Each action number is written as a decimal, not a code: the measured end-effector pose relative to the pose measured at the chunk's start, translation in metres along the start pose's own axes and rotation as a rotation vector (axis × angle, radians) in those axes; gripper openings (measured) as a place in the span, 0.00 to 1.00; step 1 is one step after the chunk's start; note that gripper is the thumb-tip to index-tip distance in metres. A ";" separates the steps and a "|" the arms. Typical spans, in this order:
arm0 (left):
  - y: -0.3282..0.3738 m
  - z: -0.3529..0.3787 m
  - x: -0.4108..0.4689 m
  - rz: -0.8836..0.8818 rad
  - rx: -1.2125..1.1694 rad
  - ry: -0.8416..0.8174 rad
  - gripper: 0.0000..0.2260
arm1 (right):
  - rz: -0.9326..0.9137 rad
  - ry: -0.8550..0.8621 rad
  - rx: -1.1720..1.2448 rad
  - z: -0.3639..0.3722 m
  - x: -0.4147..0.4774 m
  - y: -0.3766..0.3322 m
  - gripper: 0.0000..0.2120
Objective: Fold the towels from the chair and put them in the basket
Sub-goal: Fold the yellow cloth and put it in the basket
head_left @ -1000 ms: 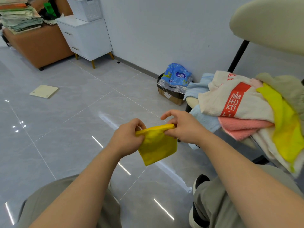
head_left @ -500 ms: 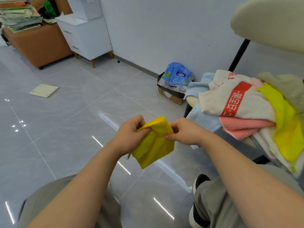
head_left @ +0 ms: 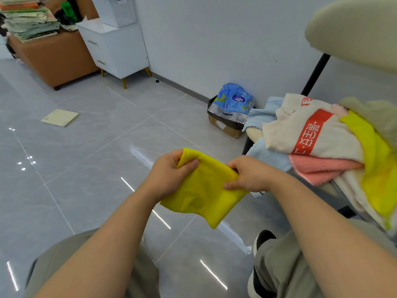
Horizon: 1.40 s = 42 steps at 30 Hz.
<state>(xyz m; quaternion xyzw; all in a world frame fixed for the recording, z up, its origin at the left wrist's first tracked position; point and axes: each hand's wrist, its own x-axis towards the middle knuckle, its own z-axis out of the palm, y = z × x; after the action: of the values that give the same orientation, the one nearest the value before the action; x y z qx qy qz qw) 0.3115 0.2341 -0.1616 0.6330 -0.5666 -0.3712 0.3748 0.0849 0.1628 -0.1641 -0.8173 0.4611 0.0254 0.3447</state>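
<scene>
Since a moment ago the yellow towel (head_left: 202, 190) has spread wider between my hands; my left hand (head_left: 169, 175) pinches its upper corner and my right hand (head_left: 247, 175) grips the opposite edge, above the floor before my knees. One towel is in hand, partly folded, not yet basketed. On the chair (head_left: 354, 29) I count at least five unfolded: light blue towel (head_left: 268, 157), red-banded cream towel (head_left: 285, 130), pink towel (head_left: 318, 166), second yellow towel (head_left: 373, 168), pale beige towel (head_left: 369, 110), so I judge most work remains.

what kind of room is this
Probably a room in a home or small office: a glossy grey tiled floor, a white drawer cabinet against the wall, stacked papers on a brown bench, and a chair heaped with towels.
</scene>
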 end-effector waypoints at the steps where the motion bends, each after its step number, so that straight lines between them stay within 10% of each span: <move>1: 0.000 -0.002 0.001 0.008 0.018 0.021 0.03 | 0.026 -0.004 -0.018 -0.002 -0.001 0.003 0.14; 12: 0.002 -0.011 0.004 -0.069 -0.137 0.251 0.07 | 0.186 0.242 1.197 -0.008 0.002 0.004 0.17; 17: 0.003 -0.003 0.002 -0.096 -0.223 0.229 0.10 | 0.273 0.498 1.194 0.005 0.014 -0.003 0.17; 22: 0.003 0.004 0.004 -0.145 -0.301 0.213 0.13 | 0.159 0.807 0.531 0.011 0.011 -0.010 0.15; 26: -0.002 0.003 0.007 -0.213 -0.317 0.231 0.13 | 0.272 0.650 0.572 0.012 0.016 -0.004 0.21; 31: -0.004 -0.010 0.007 -0.596 -0.608 0.046 0.13 | 0.455 0.112 1.317 0.004 0.007 -0.005 0.26; 42: -0.012 -0.011 0.006 -0.544 -0.550 -0.061 0.19 | 0.339 0.230 0.987 0.004 0.003 -0.002 0.14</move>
<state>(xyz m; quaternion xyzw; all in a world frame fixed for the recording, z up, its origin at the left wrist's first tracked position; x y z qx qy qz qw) 0.3274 0.2296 -0.1679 0.6247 -0.2683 -0.6138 0.4013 0.0894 0.1635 -0.1672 -0.4696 0.5785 -0.2289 0.6264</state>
